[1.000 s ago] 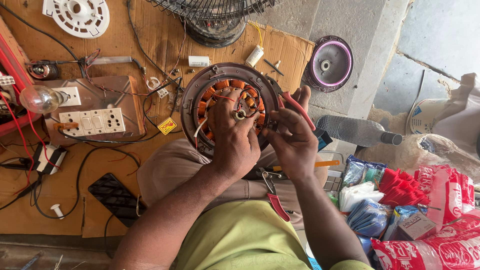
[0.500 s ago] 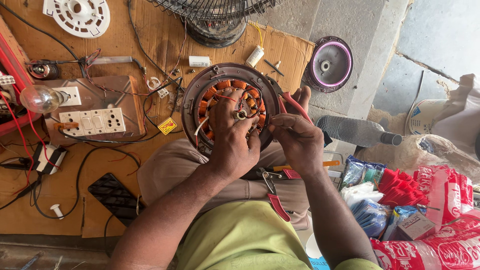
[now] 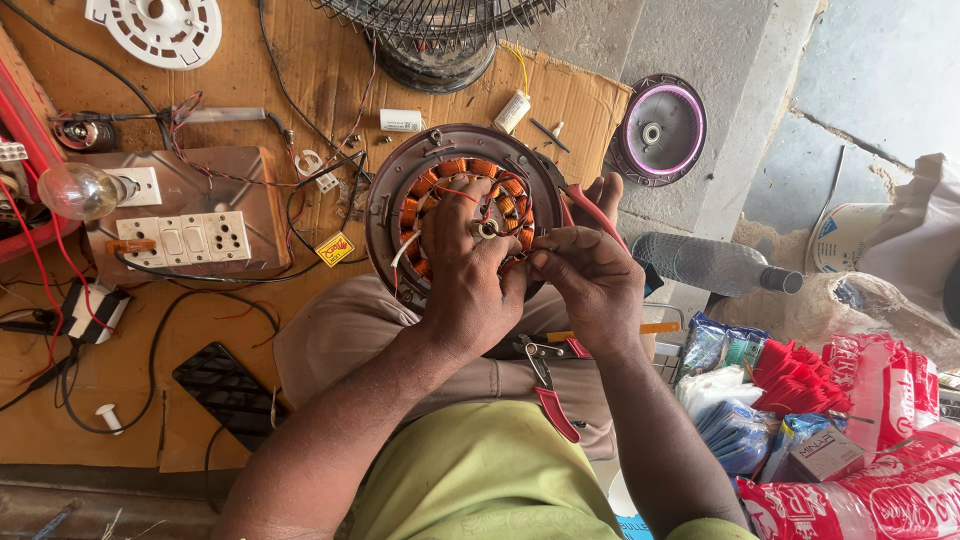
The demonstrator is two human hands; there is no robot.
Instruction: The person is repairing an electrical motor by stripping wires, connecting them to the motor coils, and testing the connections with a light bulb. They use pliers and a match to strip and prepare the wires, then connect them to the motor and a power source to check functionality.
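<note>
Copper coils ring the inside of the round fan motor [image 3: 452, 205], which rests tilted on the person's lap, its far rim over the cardboard sheet [image 3: 330, 60]. The left hand [image 3: 465, 270] lies flat over the near half of the motor, fingers pressed onto the windings and steadying it. The right hand [image 3: 590, 285] comes in from the right with thumb and fingertips pinched together on a thin wire [image 3: 520, 237] near the centre hub; the wire is too fine to tell exactly how it is held.

Risks, as I judge them: a hard pull could snap the thin wire or scrape the coating off the coils. The motor sits on a sloping thigh with no support, so lifting the left hand could let it slide toward the far floor. Red-handled pliers [image 3: 548, 385] lie loose on the lap just near the wrists and could slip off with any knee movement. A second red handle [image 3: 590, 210] sticks out just right of the motor, touching the right hand's working space.

Room is tight. On the left, a switch board [image 3: 190, 205] with a bulb [image 3: 75, 190] and trailing cables crowds the cardboard. Far off stands a fan grille [image 3: 430, 25]. To the right, a dark bottle [image 3: 710, 262] and plastic packets [image 3: 800, 400] close in, leaving open room only above the lap.
</note>
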